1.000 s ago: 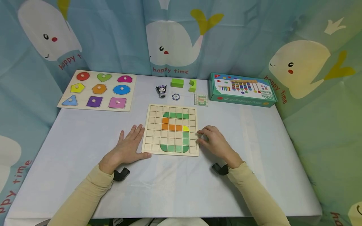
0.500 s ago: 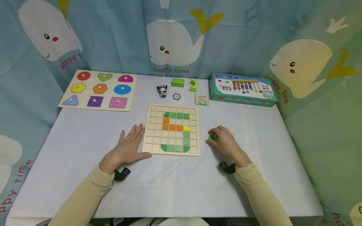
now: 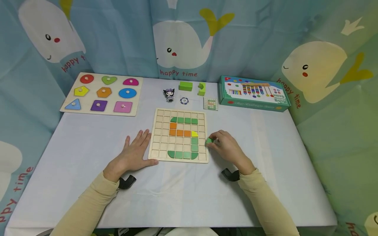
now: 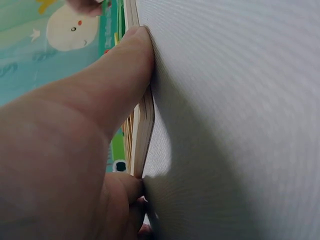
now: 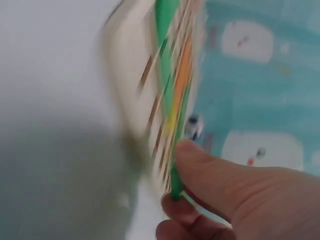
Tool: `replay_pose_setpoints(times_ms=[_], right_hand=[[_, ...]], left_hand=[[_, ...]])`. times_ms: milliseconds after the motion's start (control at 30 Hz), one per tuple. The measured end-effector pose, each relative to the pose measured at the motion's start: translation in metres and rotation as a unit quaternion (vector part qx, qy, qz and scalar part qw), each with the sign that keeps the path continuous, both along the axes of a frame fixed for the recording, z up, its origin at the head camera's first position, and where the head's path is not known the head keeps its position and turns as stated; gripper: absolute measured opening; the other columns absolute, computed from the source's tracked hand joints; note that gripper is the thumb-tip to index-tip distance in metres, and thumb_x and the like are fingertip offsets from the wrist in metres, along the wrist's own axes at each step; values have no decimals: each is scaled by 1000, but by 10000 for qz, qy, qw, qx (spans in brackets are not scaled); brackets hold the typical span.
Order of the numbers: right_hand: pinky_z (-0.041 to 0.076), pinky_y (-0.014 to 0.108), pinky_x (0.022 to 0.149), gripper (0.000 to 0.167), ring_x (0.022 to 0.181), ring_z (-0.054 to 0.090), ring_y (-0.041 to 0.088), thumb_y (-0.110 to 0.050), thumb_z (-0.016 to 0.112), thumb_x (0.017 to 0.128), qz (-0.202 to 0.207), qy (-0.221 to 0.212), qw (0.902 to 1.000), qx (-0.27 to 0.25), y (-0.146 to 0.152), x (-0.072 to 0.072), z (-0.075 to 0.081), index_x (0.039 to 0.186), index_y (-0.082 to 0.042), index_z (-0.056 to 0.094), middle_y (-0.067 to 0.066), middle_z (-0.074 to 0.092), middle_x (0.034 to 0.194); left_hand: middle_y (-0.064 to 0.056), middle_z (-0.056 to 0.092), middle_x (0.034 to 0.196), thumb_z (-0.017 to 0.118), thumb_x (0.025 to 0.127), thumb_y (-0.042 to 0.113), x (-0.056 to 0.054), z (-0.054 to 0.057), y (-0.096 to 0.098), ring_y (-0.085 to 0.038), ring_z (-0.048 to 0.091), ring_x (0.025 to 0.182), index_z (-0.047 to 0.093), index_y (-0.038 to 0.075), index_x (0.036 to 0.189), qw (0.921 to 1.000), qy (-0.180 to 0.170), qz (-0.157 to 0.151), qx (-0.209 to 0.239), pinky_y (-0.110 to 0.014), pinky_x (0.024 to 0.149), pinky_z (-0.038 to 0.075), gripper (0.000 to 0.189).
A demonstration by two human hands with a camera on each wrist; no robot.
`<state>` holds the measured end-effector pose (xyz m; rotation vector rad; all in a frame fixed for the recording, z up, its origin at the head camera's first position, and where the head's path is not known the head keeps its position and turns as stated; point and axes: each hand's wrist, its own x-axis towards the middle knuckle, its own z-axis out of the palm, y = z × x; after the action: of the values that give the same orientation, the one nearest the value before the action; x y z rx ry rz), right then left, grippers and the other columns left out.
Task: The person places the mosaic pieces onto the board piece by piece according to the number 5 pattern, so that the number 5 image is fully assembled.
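A square wooden grid board (image 3: 160, 141) lies in the middle of the table in the head view, with green, orange and yellow tiles set in its cells. Beside its left edge rests my left hand (image 3: 131, 154), fingers straight and the thumb against the near corner; the left wrist view shows this thumb (image 4: 132, 55) at the board's side. My right hand (image 3: 225, 147) pinches a small green tile (image 3: 209, 141) right at the board's right edge. In the blurred right wrist view, thumb and fingertip hold the green tile (image 5: 175, 185) on edge.
Behind the board are a small figurine (image 3: 169, 94), a round chip (image 3: 184, 101), a pattern card (image 3: 211, 104) and two green blocks (image 3: 185, 86). A shape puzzle (image 3: 110, 109) lies back left; a green game box (image 3: 254, 93) stands back right, before the curtain (image 3: 251, 32).
The right hand was at the board's right edge, moved right off it with the green tile, then came back left to the edge with the tile showing. The left hand stays in place.
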<state>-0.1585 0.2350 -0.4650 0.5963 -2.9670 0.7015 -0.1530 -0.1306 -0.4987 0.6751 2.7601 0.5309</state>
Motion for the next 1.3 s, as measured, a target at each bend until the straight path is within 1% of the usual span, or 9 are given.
replay_pose_setpoints(times_ms=[100,267,333,400,600,733,867,1100,1300], right_hand=[[49,36,72,25,83,58,22,-17,79,84,414,136,9990,-87,-27,-3,3,100,-1,70,6,64,92],[49,32,74,25,83,57,17,-24,79,85,1046,54,9945,-41,-70,-7,1,99,-5,71,2,64,91],[49,31,75,26,85,58,16,-26,78,85,1222,30,9925,18,-83,-8,0,99,-6,71,1,63,91],[49,30,76,25,87,58,15,-28,78,85,1306,28,9914,94,-94,-9,-1,98,-7,71,0,62,92],[46,29,75,25,82,53,13,-29,77,87,1442,18,9889,361,-111,-13,-5,99,-8,71,-1,59,89],[44,28,71,25,76,49,12,-28,78,86,1516,24,9877,369,-117,-15,-6,98,-7,72,-1,56,85],[44,26,68,26,76,48,12,-27,79,84,1515,-74,9877,385,-121,-17,-8,100,-8,73,-1,56,85],[43,26,69,25,76,48,12,-27,79,84,1494,-85,9881,367,-122,-17,-11,100,-9,72,-3,52,84],[43,29,78,22,79,49,13,-26,78,86,1450,-40,9890,289,-116,-17,-13,99,-9,72,-4,53,85]], left_hand=[[-18,6,161,66,82,64,1,0,-1,-35,1,147,15,-3,154,10000,23,3,15,-67,107,-2,110],[-18,7,161,65,82,64,1,1,-1,-35,2,147,16,-3,154,10000,28,11,45,-68,107,-1,110],[-18,7,161,65,82,64,2,1,-1,-35,2,147,16,-3,154,10000,19,12,57,-68,107,-2,110],[-18,7,161,64,83,65,2,1,-1,-35,2,147,15,-2,154,10000,9,4,66,-67,107,-2,110],[-17,5,161,61,83,68,2,0,-1,-34,0,147,14,-2,155,10000,-19,-28,31,-67,107,-2,111],[-17,4,162,60,83,69,2,0,-2,-34,-1,147,13,-2,155,10000,-50,5,-16,-67,107,-3,112],[-17,6,161,62,82,67,2,1,-2,-34,0,147,14,-2,155,10000,-12,21,25,-67,107,-2,111],[-18,6,161,62,83,68,3,0,-2,-35,1,147,15,-3,154,10000,-17,38,14,-67,107,-2,111],[-18,7,161,63,82,67,3,0,-2,-35,1,147,16,-2,154,10000,-4,46,53,-67,107,-2,110]])
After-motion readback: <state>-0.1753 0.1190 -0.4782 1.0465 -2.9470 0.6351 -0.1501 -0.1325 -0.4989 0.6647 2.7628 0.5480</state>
